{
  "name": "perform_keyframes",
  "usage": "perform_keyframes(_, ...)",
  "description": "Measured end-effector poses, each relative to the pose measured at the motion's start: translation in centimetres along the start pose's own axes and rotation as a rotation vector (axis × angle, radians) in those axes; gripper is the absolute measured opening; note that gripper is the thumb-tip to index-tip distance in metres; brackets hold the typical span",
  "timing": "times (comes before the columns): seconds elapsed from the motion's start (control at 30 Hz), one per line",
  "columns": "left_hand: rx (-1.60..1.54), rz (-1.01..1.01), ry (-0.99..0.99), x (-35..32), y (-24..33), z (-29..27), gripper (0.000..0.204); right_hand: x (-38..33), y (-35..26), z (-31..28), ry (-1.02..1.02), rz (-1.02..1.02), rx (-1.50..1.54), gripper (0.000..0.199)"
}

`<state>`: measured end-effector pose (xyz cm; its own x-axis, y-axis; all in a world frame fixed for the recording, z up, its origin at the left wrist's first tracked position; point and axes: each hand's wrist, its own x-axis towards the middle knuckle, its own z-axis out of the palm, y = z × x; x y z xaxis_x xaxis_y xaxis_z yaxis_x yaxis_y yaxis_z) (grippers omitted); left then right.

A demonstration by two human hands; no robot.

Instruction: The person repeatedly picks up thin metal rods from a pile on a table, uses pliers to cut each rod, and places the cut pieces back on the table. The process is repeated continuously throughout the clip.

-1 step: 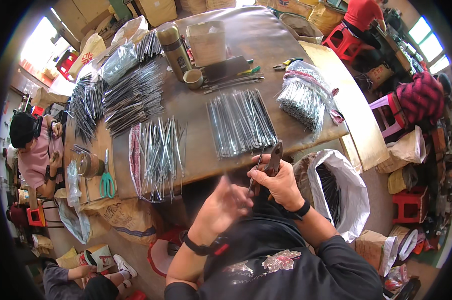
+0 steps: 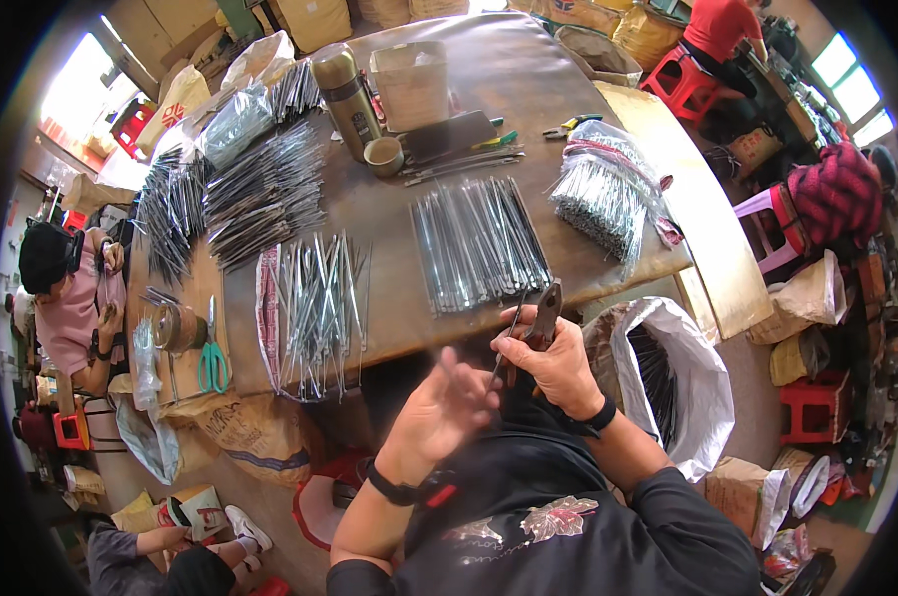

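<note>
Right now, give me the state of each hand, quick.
Left hand: fingers blurred, pinching a thin metal rod, it seems.
Right hand: closed on pliers.

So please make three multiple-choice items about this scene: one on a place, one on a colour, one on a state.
1. Where are the green-handled scissors?
A. at the table's left edge
B. inside the white sack
C. on a red stool

2. What colour is the right hand's wristband?
A. yellow
B. black
C. white

3. What does the right hand hold?
A. nothing
B. a cup
C. pliers

A: they lie beside a tape roll there.
B: a dark band circles the wrist.
C: the fingers close around the handles.
</note>
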<state>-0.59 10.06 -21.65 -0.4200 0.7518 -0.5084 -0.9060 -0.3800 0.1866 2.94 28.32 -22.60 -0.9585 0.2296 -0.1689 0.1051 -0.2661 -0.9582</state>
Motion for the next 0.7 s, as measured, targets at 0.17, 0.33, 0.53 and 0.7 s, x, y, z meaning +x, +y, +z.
perform_keyframes(0.17, 0.421, 0.294, 0.171, 1.6, -1.2, -0.3, 0.013, -0.2, 0.5, -0.2, -0.007, 0.029, -0.026, 0.027)
perform_keyframes(0.33, 0.573, 0.481, 0.203, 0.8, -0.4, -0.3, 0.021, 0.8, 1.8, -1.7, 0.032, 0.392, 0.686, 0.040)
perform_keyframes(0.53, 0.977, 0.736, 0.273, 0.2, 0.2, -0.6, 0.020, -1.1, 2.5, -3.4, -0.244, 0.528, 0.756, 0.044)
perform_keyframes(0.7, 1.117, 0.811, 0.296, -0.2, 0.5, -0.7, 0.021, -1.4, 3.1, -2.7, -0.528, 0.268, -0.395, 0.078)
